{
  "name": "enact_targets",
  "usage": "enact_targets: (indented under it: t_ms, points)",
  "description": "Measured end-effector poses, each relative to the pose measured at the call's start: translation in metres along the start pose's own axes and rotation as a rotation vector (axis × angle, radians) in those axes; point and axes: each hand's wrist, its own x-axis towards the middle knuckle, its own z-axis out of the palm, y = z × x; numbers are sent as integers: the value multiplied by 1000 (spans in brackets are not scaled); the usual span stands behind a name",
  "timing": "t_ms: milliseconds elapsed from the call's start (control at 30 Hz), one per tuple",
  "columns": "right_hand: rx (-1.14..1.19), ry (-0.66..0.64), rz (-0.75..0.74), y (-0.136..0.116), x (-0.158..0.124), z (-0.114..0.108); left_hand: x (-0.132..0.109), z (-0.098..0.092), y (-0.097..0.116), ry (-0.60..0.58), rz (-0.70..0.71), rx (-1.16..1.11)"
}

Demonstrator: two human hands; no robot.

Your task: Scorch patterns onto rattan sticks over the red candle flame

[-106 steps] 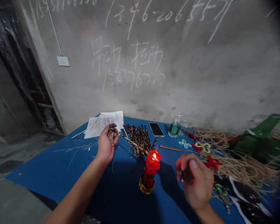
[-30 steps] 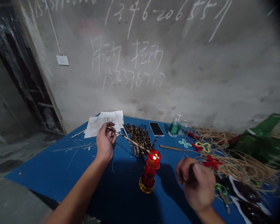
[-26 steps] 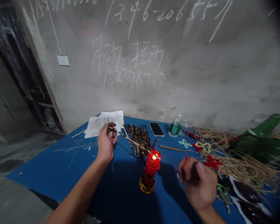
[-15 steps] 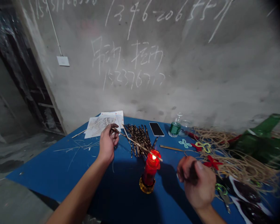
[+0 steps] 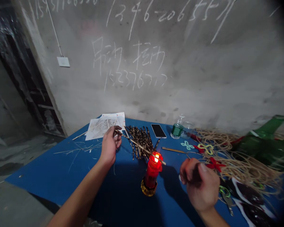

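A thin stick (image 5: 139, 146), scorched along part of its length, is pinched in my left hand (image 5: 109, 143) at its far end. It slants down to the right, and its pale tip passes over the flame of a lit red candle (image 5: 152, 171) on a gold base. Soot darkens the fingertips of this hand. My right hand (image 5: 201, 184) is raised to the right of the candle, fingers curled in and nothing visible in them. Behind the candle lies a heap of dark-banded sticks (image 5: 140, 138).
Sooty white papers (image 5: 94, 134) lie back left on the blue table (image 5: 49, 176). A phone (image 5: 158, 130), a small bottle (image 5: 177, 128) and a brown rod (image 5: 174, 149) are behind the candle. Tan cord (image 5: 246, 170), a red star (image 5: 215, 164) and green bottles (image 5: 262, 138) crowd the right.
The stick's tip has shifted very slightly right and down over the candle, and the flame looks bigger. Both hands stay nearly where they were.
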Motion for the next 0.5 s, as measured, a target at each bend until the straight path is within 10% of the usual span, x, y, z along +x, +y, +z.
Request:
enact_targets:
  t_ms: [500]
  points:
    - [6, 11, -7, -2, 1, 1, -2, 0, -1, -58, 7, 68]
